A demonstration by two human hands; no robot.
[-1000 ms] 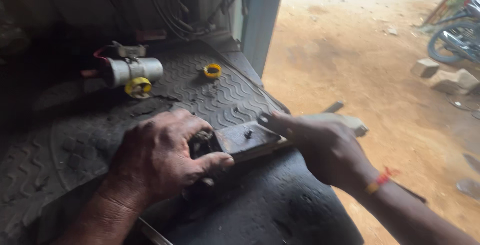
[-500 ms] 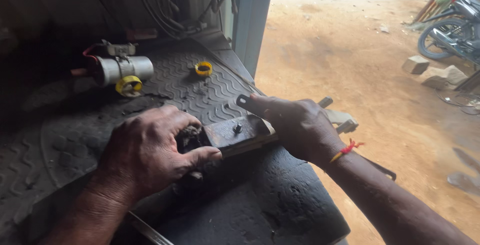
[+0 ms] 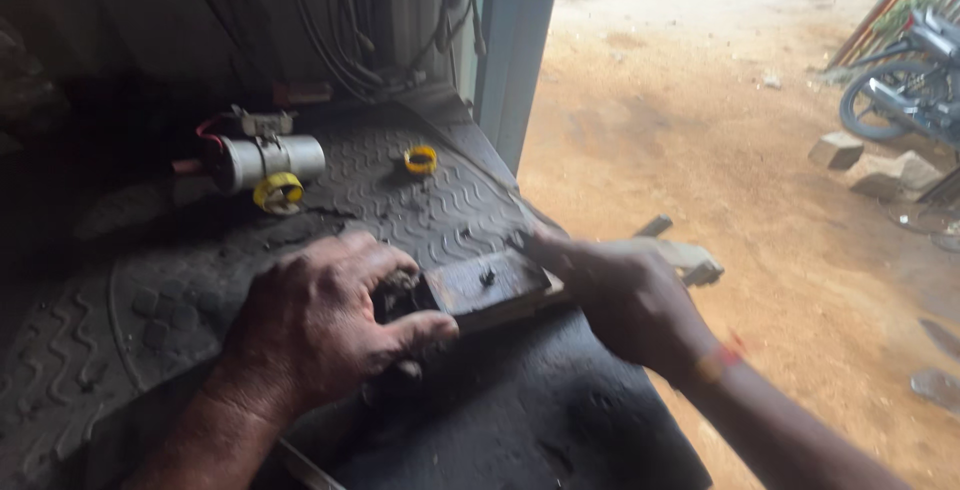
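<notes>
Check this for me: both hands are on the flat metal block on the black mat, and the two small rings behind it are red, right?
Not quite. The head view shows the two rings are yellow, not red. The rest holds: left hand and right hand are both on the metal block on the black mat.

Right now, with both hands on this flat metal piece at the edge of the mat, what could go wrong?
1. The metal piece overhangs the rubber mat; it may slip to the ground.
2. The left hand and right hand grip close together, so fingers could get pinched.
</notes>
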